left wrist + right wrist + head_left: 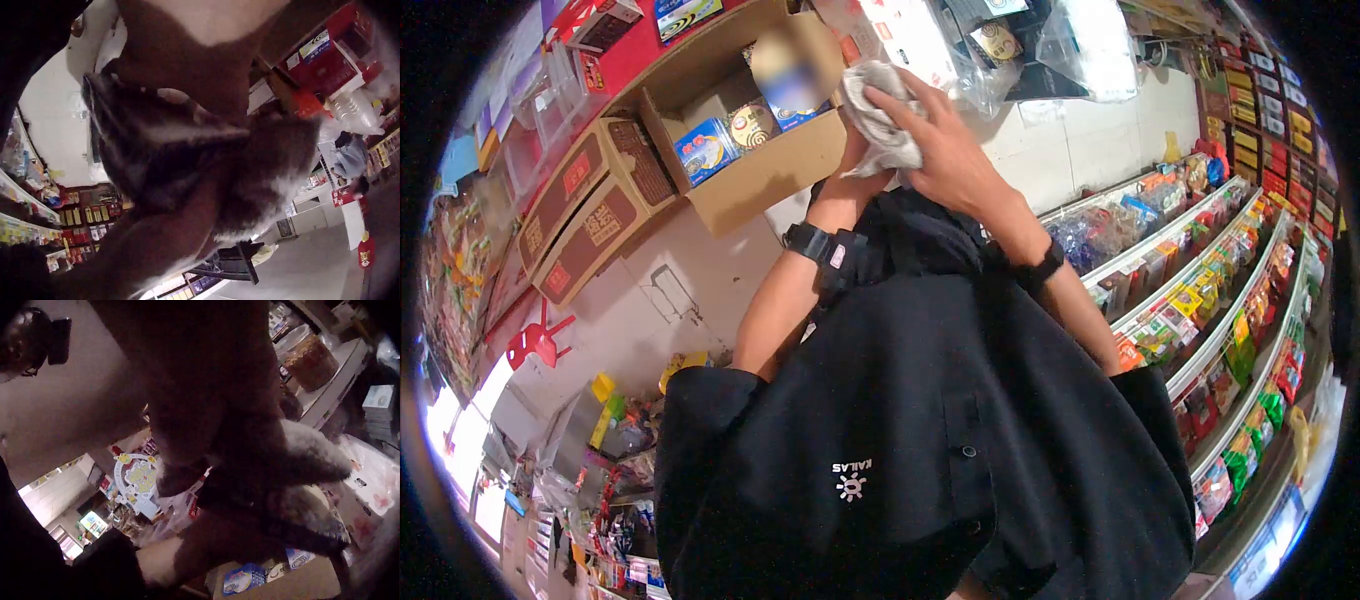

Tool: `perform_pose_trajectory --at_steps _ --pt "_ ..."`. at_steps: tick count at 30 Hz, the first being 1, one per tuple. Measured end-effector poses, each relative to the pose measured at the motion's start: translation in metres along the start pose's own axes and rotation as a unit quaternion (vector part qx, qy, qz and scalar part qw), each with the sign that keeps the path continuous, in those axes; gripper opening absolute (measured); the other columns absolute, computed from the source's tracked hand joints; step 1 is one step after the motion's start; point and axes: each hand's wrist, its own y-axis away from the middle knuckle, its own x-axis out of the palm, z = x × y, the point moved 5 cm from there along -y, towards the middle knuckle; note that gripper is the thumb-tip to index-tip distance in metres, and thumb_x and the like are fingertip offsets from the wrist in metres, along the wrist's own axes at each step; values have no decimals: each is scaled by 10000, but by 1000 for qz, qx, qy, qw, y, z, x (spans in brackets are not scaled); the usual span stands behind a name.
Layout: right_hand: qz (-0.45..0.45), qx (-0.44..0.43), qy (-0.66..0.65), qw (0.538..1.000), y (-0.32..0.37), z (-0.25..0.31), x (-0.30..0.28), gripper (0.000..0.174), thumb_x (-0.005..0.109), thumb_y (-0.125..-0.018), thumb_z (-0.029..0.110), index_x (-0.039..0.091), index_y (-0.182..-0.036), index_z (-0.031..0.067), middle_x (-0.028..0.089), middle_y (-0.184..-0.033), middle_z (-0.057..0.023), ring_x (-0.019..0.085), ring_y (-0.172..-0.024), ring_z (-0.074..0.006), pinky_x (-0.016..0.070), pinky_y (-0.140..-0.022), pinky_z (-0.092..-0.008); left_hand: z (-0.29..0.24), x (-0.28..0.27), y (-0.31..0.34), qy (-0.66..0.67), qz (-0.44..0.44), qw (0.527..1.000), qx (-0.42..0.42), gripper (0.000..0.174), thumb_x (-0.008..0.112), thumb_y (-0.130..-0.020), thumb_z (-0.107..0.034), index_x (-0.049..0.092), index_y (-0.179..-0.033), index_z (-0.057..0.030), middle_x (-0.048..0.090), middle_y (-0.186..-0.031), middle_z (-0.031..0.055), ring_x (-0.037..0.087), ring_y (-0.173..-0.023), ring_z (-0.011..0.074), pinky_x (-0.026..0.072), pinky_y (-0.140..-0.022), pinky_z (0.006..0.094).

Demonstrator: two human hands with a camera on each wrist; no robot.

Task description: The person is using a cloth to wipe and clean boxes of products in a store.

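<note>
A pale grey cloth (882,118) is bunched between the two hands, above the side of an open carton (770,165). My right hand (955,160) grips it from the right with bent fingers. Against its lower left side is my left hand (850,185), its fingers mostly hidden by the fabric. In the left wrist view the cloth (275,181) hangs dark and creased between the hands. The right wrist view shows a lit fold of the cloth (312,456) beside my shadowed right hand (200,406). Blue boxes (708,150) and a round blurred item (795,70) appear at the carton.
Two brown printed cartons (585,225) stand left of the open one. Shelves of colourful packets (1190,290) run along the right. Clear plastic bags (1090,50) and a white printed package (905,40) lie at the top. A red stool-like object (540,343) is at the left.
</note>
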Motion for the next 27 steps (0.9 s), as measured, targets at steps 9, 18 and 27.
perform_pose_trajectory --at_steps 9,18,27 --pt "163 -82 67 981 3 7 25 984 861 -638 234 365 -1472 72 255 -1564 -221 350 -1354 -479 382 -1108 -524 23 -7 18 412 -32 885 -214 513 394 -1038 -499 504 -1341 -100 586 -1279 110 608 -1152 234 545 -955 378" --pt "207 -88 80 971 34 3 36 755 797 -685 101 503 -1381 77 387 -1502 -178 458 -1273 -406 443 -1052 -452 5 -11 16 293 -71 911 -280 764 496 -874 -756 564 -1288 -117 649 -1063 64 644 -920 220 559 -764 379" --pt "115 -87 90 986 18 16 26 573 762 -678 58 618 -1232 73 563 -1349 -111 567 -1149 -356 490 -992 -426 -11 -15 17 295 -56 905 -303 635 440 -946 -685 578 -1263 -151 645 -1108 50 641 -999 204 550 -865 359"
